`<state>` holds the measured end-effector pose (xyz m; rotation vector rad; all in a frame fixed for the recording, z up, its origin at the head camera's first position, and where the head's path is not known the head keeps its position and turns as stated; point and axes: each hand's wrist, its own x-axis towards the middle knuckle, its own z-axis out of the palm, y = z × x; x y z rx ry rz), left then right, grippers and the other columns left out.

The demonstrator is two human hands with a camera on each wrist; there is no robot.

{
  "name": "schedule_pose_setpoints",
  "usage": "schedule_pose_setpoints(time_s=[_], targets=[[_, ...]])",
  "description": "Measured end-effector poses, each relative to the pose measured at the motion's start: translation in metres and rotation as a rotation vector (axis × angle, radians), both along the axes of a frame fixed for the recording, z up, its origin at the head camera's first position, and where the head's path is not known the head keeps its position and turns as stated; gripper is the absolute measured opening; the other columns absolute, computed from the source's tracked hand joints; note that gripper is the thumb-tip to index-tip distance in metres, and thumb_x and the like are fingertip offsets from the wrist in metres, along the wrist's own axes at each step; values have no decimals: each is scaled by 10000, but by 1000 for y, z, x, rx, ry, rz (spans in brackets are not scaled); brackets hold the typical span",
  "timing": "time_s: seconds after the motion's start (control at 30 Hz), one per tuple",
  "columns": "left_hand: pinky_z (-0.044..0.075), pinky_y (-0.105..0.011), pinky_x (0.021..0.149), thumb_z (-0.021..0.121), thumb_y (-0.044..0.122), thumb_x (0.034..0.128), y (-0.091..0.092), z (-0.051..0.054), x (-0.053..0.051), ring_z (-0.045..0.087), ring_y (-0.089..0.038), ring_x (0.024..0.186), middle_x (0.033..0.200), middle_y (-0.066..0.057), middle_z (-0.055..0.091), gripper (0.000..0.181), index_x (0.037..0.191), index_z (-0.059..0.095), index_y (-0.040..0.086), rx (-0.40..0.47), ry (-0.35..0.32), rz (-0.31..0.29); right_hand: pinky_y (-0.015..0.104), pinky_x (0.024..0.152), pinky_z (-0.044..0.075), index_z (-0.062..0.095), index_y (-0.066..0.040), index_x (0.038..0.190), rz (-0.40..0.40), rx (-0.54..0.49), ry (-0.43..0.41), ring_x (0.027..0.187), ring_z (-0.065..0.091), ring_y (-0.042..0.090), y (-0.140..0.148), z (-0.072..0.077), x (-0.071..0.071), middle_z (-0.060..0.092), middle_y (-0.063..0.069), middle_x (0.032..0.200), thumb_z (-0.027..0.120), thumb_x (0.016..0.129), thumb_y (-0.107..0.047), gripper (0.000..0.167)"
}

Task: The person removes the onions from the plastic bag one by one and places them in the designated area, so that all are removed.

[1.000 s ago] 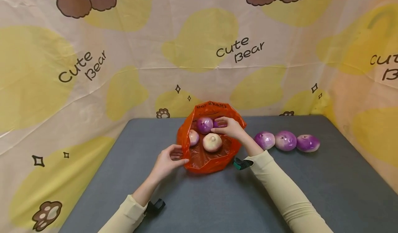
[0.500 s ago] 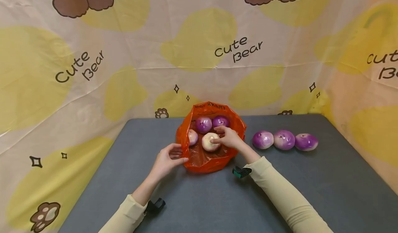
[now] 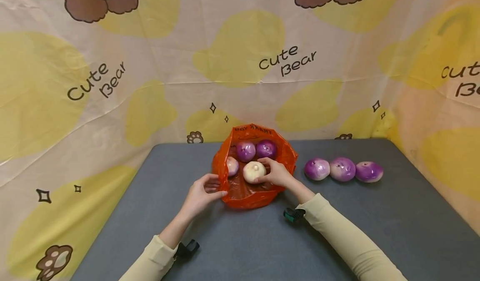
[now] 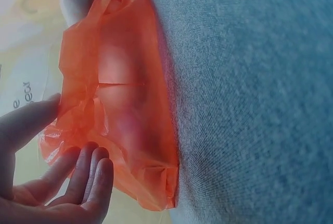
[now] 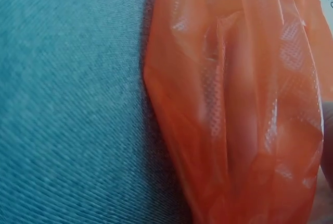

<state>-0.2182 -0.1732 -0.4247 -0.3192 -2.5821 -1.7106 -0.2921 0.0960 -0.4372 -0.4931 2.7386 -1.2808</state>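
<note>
In the head view an orange-red plastic bag (image 3: 247, 200) lies with its mouth open toward me. Two purple onions, one at left (image 3: 245, 151) and one at right (image 3: 266, 148), are at its back. A pink-white onion (image 3: 232, 166) is partly hidden by the left rim. My right hand (image 3: 279, 175) reaches into the mouth, thumb and fingers on the side of a pale onion (image 3: 253, 172) whose nub points up. My left hand (image 3: 202, 191) touches the bag's left side; in the left wrist view its thumb (image 4: 31, 120) and softly bent fingers are apart. The bag fills much of the right wrist view.
Right of the bag, three purple-and-white onions stand in a row: the near one (image 3: 317, 169), the middle one (image 3: 343, 169) and the far-right one (image 3: 369, 172). They rest on a grey table (image 3: 240, 247). A printed cloth (image 3: 240, 56) hangs behind and along the sides.
My right hand has left the purple onion at the bag's back right, come toward me and taken hold of the pale onion. My left hand stays at the bag's left side.
</note>
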Motion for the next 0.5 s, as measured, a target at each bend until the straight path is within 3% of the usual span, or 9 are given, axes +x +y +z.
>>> schedule_pose_setpoints(time_s=[0.27, 0.5], targets=[[476, -529, 941, 758, 28, 767, 9, 27, 18, 621, -383, 989, 1096, -249, 634, 454, 1166, 566, -71, -6, -16, -21, 493, 1002, 441, 488, -54, 1339, -5, 19, 46, 1177, 558, 321, 0, -7, 1, 587, 155, 1285, 863, 674, -260, 791], [485, -519, 933, 760, 36, 769, 11, 29, 22, 621, -384, 989, 1097, -242, 636, 447, 1162, 571, -62, -15, -16, -12, 479, 968, 467, 479, -41, 1343, -24, 15, 69, 1130, 580, 311, -2, -12, 1, 599, 150, 1258, 858, 683, -258, 792]])
